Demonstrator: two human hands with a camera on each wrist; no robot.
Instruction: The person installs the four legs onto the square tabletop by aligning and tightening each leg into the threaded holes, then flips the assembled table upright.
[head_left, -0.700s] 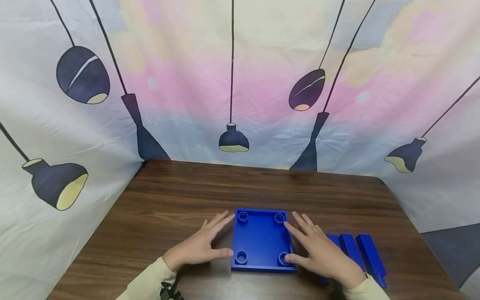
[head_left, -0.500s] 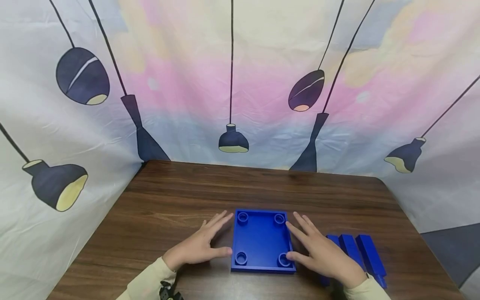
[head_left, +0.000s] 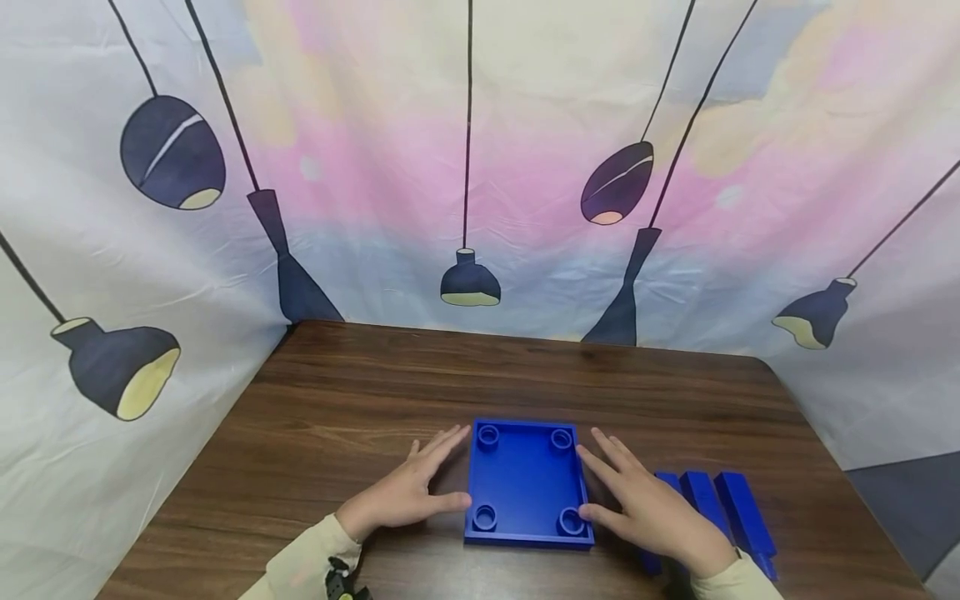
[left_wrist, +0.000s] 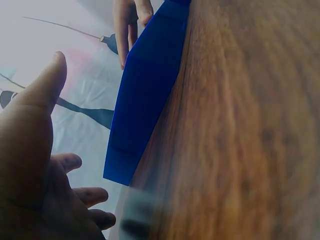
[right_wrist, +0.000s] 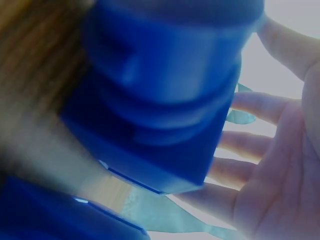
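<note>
A square blue plastic panel (head_left: 525, 479) with a raised rim and a round socket in each corner lies flat on the wooden table. Beside its left edge is my left hand (head_left: 405, 492), fingers spread and nearly straight; whether it touches the rim I cannot tell. My right hand (head_left: 641, 504) is at the right edge, likewise spread, its thumb tip by the near right socket. Neither hand holds anything. In the left wrist view the panel's side wall (left_wrist: 145, 95) rises between the hands. Close to the right wrist camera is a blue post (right_wrist: 165, 65) with a round peg end.
Several blue square posts (head_left: 744, 508) lie side by side right of the panel, partly hidden behind the right hand and forearm. The brown table (head_left: 360, 375) extends back to a fabric backdrop (head_left: 390, 167) printed with hanging lamps.
The right hand has drawn slightly to the right, its thumb and fingers now less over the panel's rim. The panel and posts stay in place; the head view shifts a little.
</note>
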